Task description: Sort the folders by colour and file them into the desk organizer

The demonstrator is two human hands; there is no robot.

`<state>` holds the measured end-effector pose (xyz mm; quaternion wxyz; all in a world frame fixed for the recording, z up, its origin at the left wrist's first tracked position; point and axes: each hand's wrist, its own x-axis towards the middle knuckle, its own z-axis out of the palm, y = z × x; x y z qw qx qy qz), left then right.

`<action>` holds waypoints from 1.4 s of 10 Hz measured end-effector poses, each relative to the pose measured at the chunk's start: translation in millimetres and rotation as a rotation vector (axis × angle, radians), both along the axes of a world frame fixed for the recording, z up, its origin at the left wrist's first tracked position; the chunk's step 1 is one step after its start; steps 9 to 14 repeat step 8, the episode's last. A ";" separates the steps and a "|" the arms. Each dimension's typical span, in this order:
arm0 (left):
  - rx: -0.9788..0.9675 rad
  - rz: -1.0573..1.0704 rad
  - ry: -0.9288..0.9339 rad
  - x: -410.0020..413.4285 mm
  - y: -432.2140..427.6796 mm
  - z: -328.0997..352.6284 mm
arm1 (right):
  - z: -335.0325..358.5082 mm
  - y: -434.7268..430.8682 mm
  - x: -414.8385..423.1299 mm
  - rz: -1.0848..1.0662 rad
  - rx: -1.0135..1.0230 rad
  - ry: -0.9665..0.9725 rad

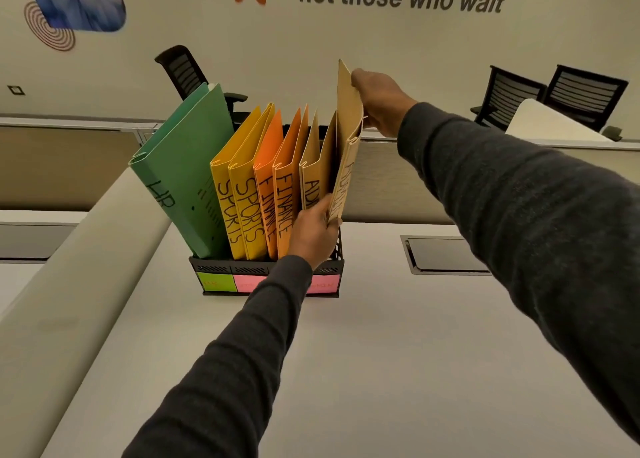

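Right now your right hand (379, 102) pinches the top edge of the tan folder (348, 138), and your left hand (313, 234) clamps its lower spine, holding it above the rightmost slot of the desk organizer (214, 270) on the counter (381, 336). Green, yellow, orange and another tan folder (317, 166) already stand filed. The risk is a snag: tilted like this, its bottom corner could catch the black rim or the neighbouring folder and buckle, or tip the loaded organizer.

Dim, warm indoor light, soft shadows, wide-angle bending at the edges, and perhaps slight motion blur.
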<state>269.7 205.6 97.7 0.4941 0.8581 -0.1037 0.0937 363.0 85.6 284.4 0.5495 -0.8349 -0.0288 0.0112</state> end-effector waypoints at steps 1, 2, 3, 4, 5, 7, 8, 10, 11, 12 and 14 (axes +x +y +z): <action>0.024 0.001 -0.023 3.5 -6.1 -5.3 | -7.0 -7.8 8.8 -0.021 0.019 -0.027; 0.091 0.042 -0.001 5.2 -14.3 -17.5 | -22.1 -16.3 19.5 -0.039 0.020 -0.045; 0.144 0.066 0.028 4.9 -16.7 -31.6 | -38.7 -15.9 24.8 -0.048 -0.006 -0.035; 0.171 0.130 0.084 7.2 -17.5 -49.9 | -63.5 -7.7 26.0 -0.110 -0.065 -0.048; 0.159 0.167 0.123 4.4 -17.9 -58.1 | -77.2 -3.3 23.4 -0.143 -0.150 -0.061; 0.097 0.246 0.150 -15.7 -14.1 -58.3 | -81.6 2.8 -1.1 -0.165 -0.049 -0.058; 0.000 0.286 0.069 -45.9 -5.4 -74.2 | -118.0 -5.8 -38.4 -0.195 -0.050 -0.109; 0.000 0.286 0.069 -45.9 -5.4 -74.2 | -118.0 -5.8 -38.4 -0.195 -0.050 -0.109; 0.000 0.286 0.069 -45.9 -5.4 -74.2 | -118.0 -5.8 -38.4 -0.195 -0.050 -0.109; 0.000 0.286 0.069 -45.9 -5.4 -74.2 | -118.0 -5.8 -38.4 -0.195 -0.050 -0.109; 0.000 0.286 0.069 -45.9 -5.4 -74.2 | -118.0 -5.8 -38.4 -0.195 -0.050 -0.109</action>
